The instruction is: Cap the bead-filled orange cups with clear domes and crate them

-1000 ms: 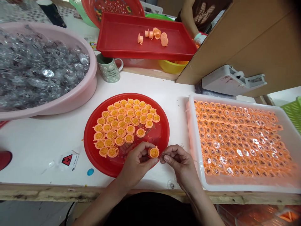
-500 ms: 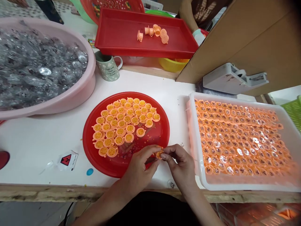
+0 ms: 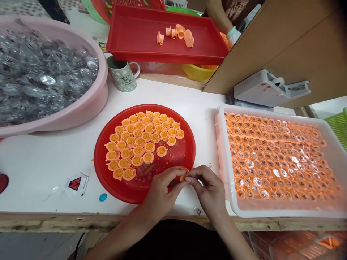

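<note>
Between both hands, over the right front edge of the round red tray (image 3: 114, 189), is a small orange toy teacup (image 3: 183, 177). My left hand (image 3: 164, 189) grips it from the left with thumb and fingers. The thumb and forefinger of my right hand (image 3: 208, 187) pinch its right side, covering part of it. On the tray sit many orange toy cups on saucers (image 3: 137, 150), holding small yellow bits. To the right, a white bin (image 3: 231, 180) is filled with rows of similar cups (image 3: 276, 162) topped with shiny printed covers. One clear cap (image 3: 197, 209) lies on the table below my right hand.
At left stands a pink tub (image 3: 101, 83) of clear plastic pieces, beside a green mug (image 3: 124, 77). A red rectangular tray (image 3: 135, 36) holds several orange cups. A tape dispenser (image 3: 260, 88) rests by a cardboard panel (image 3: 284, 47). Another person's arm (image 3: 219, 16) shows behind. A blue disc (image 3: 103, 197) lies in front.
The view has shifted slightly. Both hands stay in nearly the same place on the cup, which looks tilted a little more. The other person's hand at the back has moved slightly right.
</note>
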Tool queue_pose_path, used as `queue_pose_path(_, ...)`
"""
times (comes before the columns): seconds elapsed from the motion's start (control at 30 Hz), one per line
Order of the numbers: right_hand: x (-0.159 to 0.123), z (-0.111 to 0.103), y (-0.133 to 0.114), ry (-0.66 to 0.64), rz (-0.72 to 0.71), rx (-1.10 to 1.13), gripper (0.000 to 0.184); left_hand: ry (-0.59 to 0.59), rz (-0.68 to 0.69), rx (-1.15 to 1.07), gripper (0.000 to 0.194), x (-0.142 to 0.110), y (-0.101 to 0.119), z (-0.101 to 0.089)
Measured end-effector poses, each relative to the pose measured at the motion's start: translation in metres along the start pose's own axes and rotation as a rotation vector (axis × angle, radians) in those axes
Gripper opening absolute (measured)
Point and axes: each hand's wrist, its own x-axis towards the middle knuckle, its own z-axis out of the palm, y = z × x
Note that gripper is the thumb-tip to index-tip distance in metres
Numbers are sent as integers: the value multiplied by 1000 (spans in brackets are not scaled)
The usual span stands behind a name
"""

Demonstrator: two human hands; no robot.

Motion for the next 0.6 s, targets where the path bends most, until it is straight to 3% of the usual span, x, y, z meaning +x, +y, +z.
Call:
queue_pose_path(0.17,-2,4,-1,63,-100,-128,10,-8,19,25,23,-1,0,3)
queue_pose_path(0.37,-6,6,1,57,119,106,17,71,-67,-201,27,1,4,1)
queue_pose_path(0.47,-7,4,-4,58,-24,19,6,22,-62,-271,28,1,5,-2)
queue_pose_path(0.6,-7,1,-14,70,-216,-45,20,-37,-44,-324,23,2,6,-6)
